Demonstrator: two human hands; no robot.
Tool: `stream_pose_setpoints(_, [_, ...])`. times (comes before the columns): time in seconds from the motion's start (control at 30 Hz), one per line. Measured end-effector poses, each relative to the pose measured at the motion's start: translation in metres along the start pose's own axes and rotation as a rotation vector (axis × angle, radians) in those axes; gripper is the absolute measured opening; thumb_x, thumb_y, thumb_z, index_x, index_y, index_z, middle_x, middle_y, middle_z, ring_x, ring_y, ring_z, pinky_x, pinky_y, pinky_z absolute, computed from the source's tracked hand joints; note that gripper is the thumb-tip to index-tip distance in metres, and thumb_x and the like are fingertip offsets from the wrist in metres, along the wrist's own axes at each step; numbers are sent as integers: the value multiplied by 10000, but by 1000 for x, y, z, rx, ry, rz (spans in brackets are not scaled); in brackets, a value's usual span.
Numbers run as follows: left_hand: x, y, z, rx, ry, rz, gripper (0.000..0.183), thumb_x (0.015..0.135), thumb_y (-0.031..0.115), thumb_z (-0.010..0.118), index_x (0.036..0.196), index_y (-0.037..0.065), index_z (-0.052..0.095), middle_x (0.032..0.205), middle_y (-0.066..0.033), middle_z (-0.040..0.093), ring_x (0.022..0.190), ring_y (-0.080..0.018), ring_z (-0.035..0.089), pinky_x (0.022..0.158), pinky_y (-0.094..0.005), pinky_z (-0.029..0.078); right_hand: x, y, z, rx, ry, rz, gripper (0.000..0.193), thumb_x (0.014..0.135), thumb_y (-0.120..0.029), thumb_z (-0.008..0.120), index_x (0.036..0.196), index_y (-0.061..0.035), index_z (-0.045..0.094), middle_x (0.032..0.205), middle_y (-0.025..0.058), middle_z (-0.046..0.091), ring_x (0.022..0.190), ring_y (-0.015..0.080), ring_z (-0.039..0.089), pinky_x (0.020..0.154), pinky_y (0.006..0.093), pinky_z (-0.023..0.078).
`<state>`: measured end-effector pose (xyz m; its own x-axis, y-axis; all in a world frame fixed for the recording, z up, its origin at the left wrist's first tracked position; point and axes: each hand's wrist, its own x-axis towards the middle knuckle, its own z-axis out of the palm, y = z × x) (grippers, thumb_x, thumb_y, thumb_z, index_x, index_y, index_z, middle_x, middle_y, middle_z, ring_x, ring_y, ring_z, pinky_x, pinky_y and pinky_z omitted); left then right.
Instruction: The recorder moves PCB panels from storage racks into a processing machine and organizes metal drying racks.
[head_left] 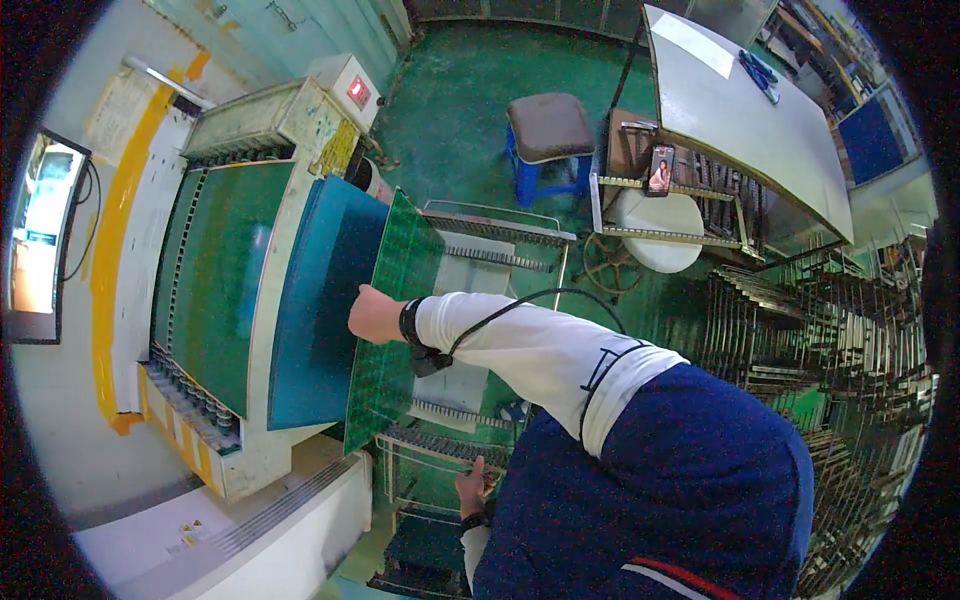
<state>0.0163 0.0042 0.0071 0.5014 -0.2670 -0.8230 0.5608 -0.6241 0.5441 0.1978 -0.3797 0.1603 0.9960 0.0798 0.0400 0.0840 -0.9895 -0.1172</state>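
My right hand (378, 316) reaches out to the left and is closed at the edge of a thin green see-through panel (385, 385), which looks like a circuit board sheet and stands nearly upright. That panel is between a flat blue board (325, 300) and a metal rack with slotted rails (455, 440). Lower down, my left hand (474, 487) is at the near slotted rail, with its fingers partly curled on it. The palm side of each hand is hidden.
At the left is a roller machine (215, 410) with a green sheet (220, 280) on it, and a screen (42, 235) on the wall. A stool (547, 130), a white-topped table (745, 110), a phone (660, 170) and stacked metal racks (770, 330) are at the back and right.
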Motion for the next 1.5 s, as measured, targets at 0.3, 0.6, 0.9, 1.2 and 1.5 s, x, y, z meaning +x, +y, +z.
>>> stream_pose_setpoints(0.3, [-42,75,25,188,58,-218,472,810,426,708,861,-20,565,641,-92,602,468,-156,571,397,-277,446,1,10,13,-16,10,31,75,685,-240,703,679,-165,697,677,12,654,666,208,599,593,378,348])
stream_pose_setpoints(0.6, [-40,73,26,149,31,-203,510,870,493,602,798,-11,568,628,-80,604,475,-166,597,385,-272,461,0,10,10,-4,26,25,63,652,-227,711,653,-167,692,647,12,641,647,206,591,588,369,338])
stream_pose_setpoints(0.9, [-48,85,31,240,47,-223,528,877,492,592,753,-22,588,613,-80,603,459,-160,592,377,-273,461,3,11,18,-21,18,23,65,659,-227,707,667,-163,699,661,20,651,640,214,594,595,374,346])
stream_pose_setpoints(1.2, [-48,83,33,220,16,-120,593,862,546,581,693,-22,588,546,-83,579,400,-136,529,336,-250,369,-3,12,14,13,51,19,67,678,-235,707,683,-169,700,679,11,661,662,198,614,608,371,366])
stream_pose_setpoints(1.5, [-46,78,30,174,42,-208,500,863,462,628,744,-23,598,619,-95,613,446,-164,575,360,-262,422,-2,9,9,-7,18,20,82,688,-243,701,688,-162,693,676,5,651,641,190,601,598,366,360])
